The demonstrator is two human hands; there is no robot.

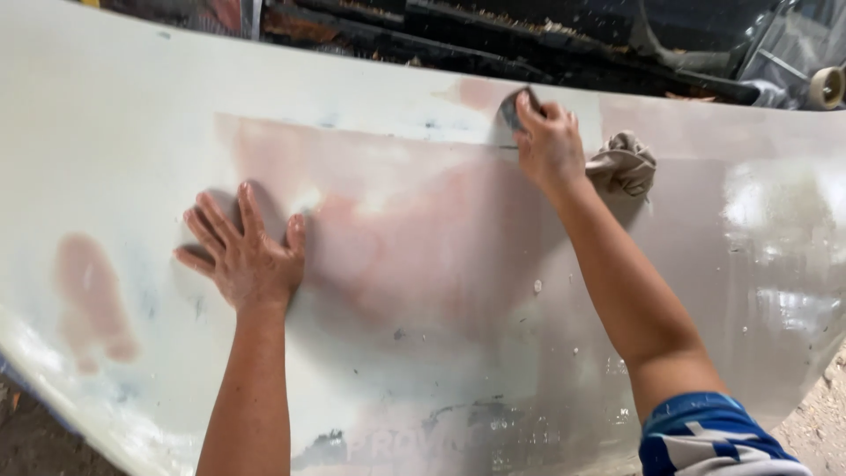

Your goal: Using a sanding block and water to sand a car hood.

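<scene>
1. the left hand [245,256] lies flat and wide open on the big white panel [115,132], fingers spread, palm pressed to the surface, holding nothing.
2. the right hand [548,141] is up at the far side of the panel, fingers closed down over a small dark sanding sheet [509,113] and pressing it against the surface.
3. that sheet sits at the top edge of a broad pinkish patch [414,238] which spreads across the middle of the panel, between the two hands.
4. judging by its look, the sheet is thin, light and bendy; it probably handles best pinned under flat fingertips, not pinched at an edge.
5. the panel looks stiff and smooth, glossy on the right where light glares off it, so likely slippery under a palm.
6. a crumpled beige rag [624,165] rests on the panel just right of the right wrist, touching the surface.
7. another pink blotch [88,295] sits far left, well apart from the left hand.
8. a blue and white sleeve [705,436] shows near right.
</scene>
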